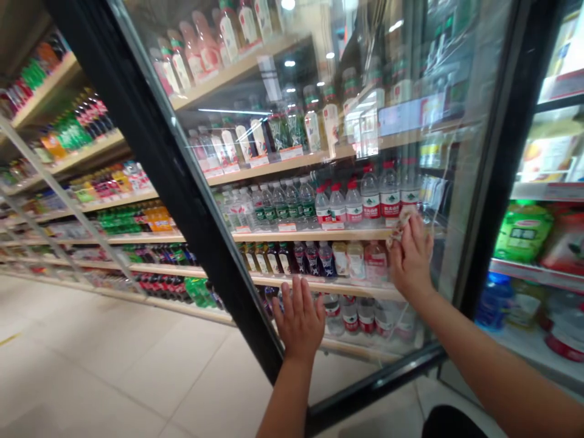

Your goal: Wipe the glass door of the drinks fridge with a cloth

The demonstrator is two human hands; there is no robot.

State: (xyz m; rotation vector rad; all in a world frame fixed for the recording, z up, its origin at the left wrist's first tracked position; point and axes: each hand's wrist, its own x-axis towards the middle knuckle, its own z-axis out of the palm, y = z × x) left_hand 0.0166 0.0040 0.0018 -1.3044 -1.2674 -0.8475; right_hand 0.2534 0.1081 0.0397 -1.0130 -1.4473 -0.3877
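Observation:
A glass cooler door (347, 140) with a black frame stands swung open in front of me. My left hand (298, 319) lies flat on the lower glass with its fingers spread, close to the black frame edge. My right hand (410, 258) presses a small crumpled cloth or tissue (400, 222) against the glass higher up, toward the door's right side. Through the glass I see shelves of bottled water (356, 204) and other drinks.
Long store shelves of soft drinks (114, 219) run away to the left above a pale tiled floor (114, 365). To the right, the cooler interior (533, 243) holds large green and blue bottles. The door's bottom frame bar (374, 383) crosses low in front.

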